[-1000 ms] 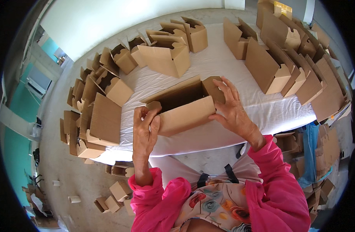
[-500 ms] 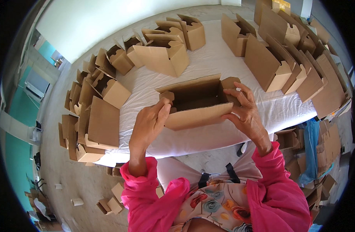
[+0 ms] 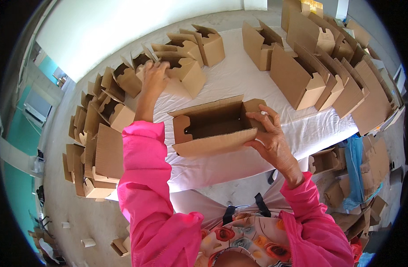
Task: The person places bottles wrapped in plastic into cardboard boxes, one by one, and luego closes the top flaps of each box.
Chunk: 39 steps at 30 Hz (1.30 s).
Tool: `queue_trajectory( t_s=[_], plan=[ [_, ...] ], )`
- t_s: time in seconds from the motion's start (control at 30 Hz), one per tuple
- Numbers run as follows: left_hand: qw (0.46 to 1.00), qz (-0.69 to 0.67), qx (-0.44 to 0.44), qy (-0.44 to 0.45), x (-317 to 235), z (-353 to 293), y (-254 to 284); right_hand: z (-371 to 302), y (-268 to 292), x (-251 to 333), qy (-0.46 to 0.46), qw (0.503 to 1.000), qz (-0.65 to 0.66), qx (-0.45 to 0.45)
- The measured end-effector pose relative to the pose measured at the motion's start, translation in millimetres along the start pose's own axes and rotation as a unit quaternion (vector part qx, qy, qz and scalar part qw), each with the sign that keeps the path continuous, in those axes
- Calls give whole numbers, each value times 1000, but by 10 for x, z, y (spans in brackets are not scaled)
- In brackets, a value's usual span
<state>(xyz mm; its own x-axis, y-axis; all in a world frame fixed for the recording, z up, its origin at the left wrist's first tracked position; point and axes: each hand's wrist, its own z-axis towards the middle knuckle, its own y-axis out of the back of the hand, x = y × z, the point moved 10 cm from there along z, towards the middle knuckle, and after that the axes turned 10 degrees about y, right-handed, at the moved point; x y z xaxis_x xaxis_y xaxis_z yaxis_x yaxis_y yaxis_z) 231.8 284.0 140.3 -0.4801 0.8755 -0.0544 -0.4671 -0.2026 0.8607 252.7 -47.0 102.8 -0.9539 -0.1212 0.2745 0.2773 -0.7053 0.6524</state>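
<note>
The table is draped in a wrinkled white cloth and is surrounded by a grey floor, beyond which the space is bounded by a plain white wall. At the left, teal wall sections are crossed by a pale beam, above which a framed grey panel is seen. The white wall's left part and the cloth's right front edge are brightly lit.
</note>
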Motion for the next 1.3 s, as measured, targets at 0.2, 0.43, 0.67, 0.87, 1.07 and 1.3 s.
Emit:
queue_trajectory(
  t_s=[0.2, 0.43, 0.67, 0.87, 1.07, 1.3],
  plan=[
    [999, 19, 0, -29, 103, -374, 226, -34, 37, -101, -11, 1000, 3, -20],
    [978, -100, 180, 24, 107, -1087, 507, -77, 138, -89, -14, 1000, 4, -23],
    [899, -260, 314, 159, 511, -1272, 185, -93, 133, -71, -15, 1000, 16, -11],
    [932, 39, 354, 70, 238, -1368, -101, -89, 118, -92, -11, 1000, 0, -20],
    [927, 110, 328, 143, 235, -1465, -197, -100, 120, -137, -24, 999, 10, -19],
    [946, 82, 255, 181, 667, -1732, -205, -41, 104, -87, -24, 999, -31, -28]
  ],
)
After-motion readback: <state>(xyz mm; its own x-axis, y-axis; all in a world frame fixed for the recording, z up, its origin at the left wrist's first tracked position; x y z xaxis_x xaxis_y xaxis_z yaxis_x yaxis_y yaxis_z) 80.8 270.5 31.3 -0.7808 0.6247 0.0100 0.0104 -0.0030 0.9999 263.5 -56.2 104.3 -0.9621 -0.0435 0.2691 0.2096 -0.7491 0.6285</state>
